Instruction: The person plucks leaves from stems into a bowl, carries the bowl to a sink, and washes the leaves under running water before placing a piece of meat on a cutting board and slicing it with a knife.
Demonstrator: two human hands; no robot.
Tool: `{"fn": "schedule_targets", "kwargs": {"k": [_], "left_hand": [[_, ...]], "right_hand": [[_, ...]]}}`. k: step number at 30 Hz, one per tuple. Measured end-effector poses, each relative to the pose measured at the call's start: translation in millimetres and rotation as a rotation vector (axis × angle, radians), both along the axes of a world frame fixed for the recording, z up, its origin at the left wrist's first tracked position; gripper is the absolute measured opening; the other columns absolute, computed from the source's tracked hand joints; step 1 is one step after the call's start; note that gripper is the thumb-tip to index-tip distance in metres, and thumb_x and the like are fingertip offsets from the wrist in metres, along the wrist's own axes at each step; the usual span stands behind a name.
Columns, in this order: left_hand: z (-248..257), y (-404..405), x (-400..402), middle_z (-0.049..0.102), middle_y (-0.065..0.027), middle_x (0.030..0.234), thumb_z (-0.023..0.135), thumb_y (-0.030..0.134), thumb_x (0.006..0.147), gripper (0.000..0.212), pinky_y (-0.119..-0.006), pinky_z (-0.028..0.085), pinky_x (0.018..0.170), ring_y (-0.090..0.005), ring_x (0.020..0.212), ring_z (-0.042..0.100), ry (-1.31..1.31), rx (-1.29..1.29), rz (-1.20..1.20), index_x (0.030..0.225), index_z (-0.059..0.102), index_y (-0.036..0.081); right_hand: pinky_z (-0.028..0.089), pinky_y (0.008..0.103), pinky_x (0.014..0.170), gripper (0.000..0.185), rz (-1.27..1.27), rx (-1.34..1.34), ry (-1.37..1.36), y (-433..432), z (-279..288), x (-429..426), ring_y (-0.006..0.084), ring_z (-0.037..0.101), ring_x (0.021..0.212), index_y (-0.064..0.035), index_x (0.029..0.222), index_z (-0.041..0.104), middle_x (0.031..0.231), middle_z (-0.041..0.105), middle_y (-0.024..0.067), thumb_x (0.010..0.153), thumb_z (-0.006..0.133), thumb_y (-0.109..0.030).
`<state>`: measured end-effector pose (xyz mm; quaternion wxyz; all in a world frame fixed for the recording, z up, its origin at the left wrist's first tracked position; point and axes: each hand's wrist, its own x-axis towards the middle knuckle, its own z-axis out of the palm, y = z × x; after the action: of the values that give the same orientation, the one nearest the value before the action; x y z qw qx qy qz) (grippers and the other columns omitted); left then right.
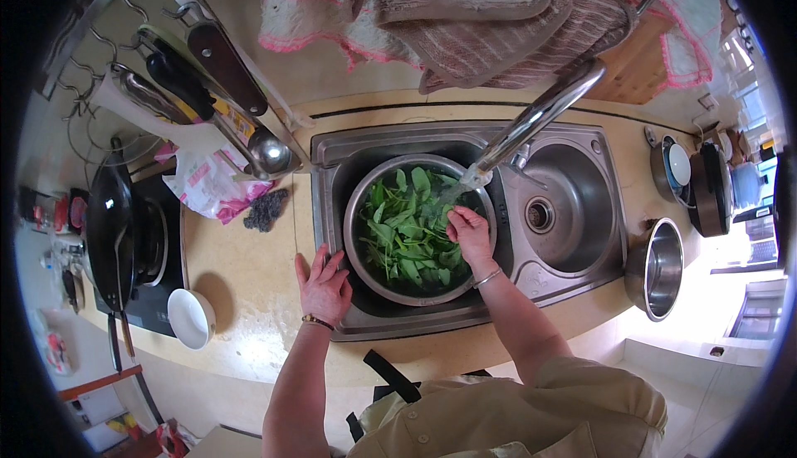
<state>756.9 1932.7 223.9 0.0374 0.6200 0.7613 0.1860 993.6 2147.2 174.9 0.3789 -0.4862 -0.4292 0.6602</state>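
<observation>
A round stainless steel basin (352, 259) full of water and leafy greens (405, 234) stands in the left bowl of a double sink (563, 284). Water runs into it from the chrome faucet (535, 116). My right hand (470, 231) is over the basin's right side with its fingertips pinched together at the leaves; whether a leaf is between them cannot be told. My left hand (324, 290) rests with spread fingers on the sink's left rim and the counter beside it, holding nothing.
Left of the sink lie a dark scouring pad (266, 210), a plastic bag (208, 178) and a white bowl (190, 319). A wok (112, 228) is on the stove. Utensils and towels (492, 35) hang above. A steel pot (660, 271) stands at right.
</observation>
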Motion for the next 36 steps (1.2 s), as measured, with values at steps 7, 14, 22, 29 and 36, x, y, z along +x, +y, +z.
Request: {"fn": "schedule_targets", "kwargs": {"k": [7, 14, 22, 29, 36], "left_hand": [[-0.9, -0.5, -0.3, 0.056, 0.0023, 0.126, 0.065, 0.011, 0.068, 0.012, -0.062, 0.015, 0.11, -0.0223, 0.134, 0.037, 0.009, 0.012, -0.011, 0.079, 0.068, 0.013], [-1.6, 0.0, 1.6, 0.058, 0.0003, 0.124, 0.063, 0.011, 0.067, 0.016, -0.062, 0.014, 0.11, -0.0253, 0.133, 0.038, 0.005, 0.019, -0.005, 0.082, 0.069, 0.012], [-2.0, -0.3, 1.8, 0.057, -0.0021, 0.125, 0.064, 0.009, 0.067, 0.018, -0.061, 0.015, 0.11, -0.0294, 0.133, 0.036, 0.04, 0.026, -0.038, 0.083, 0.07, 0.012], [-1.7, 1.0, 1.1, 0.057, -0.0001, 0.124, 0.063, 0.011, 0.069, 0.014, -0.063, 0.015, 0.11, -0.0252, 0.133, 0.037, 0.05, 0.045, -0.037, 0.082, 0.069, 0.011], [-0.8, 0.1, 1.5, 0.057, 0.0005, 0.124, 0.064, 0.01, 0.068, 0.015, -0.063, 0.016, 0.11, -0.026, 0.132, 0.037, 0.046, 0.002, -0.025, 0.081, 0.069, 0.014]], "right_hand": [[0.033, 0.0205, 0.042, 0.015, -0.027, 0.002, -0.012, -7.2, 9.8, 0.4, 0.0059, 0.048, 0.05, -0.0036, 0.101, 0.065, 0.066, 0.06, 0.0016, 0.091, 0.061, -0.014], [0.053, 0.0257, 0.069, 0.021, 0.092, 0.698, -0.482, -22.5, 66.0, 12.2, 0.0149, 0.066, 0.077, -0.0072, 0.1, 0.071, 0.121, 0.059, 0.0115, 0.08, 0.068, -0.002], [0.05, 0.0341, 0.078, 0.029, -0.561, 0.601, -0.506, 8.1, 99.5, 133.4, 0.0258, 0.064, 0.085, -0.0029, 0.11, 0.063, 0.098, 0.066, 0.0139, 0.081, 0.065, -0.007], [0.045, 0.0433, 0.093, 0.048, -0.102, 0.781, -1.064, 7.3, 64.8, 143.8, 0.0373, 0.054, 0.106, -0.0031, 0.126, 0.049, 0.115, 0.056, 0.0212, 0.08, 0.061, -0.006], [0.026, 0.0681, 0.1, 0.079, 0.758, 0.456, -1.142, -59.1, 12.4, -14.0, 0.0464, 0.018, 0.137, -0.0296, 0.147, 0.025, 0.153, 0.01, 0.0204, 0.082, 0.064, -0.05]]}}
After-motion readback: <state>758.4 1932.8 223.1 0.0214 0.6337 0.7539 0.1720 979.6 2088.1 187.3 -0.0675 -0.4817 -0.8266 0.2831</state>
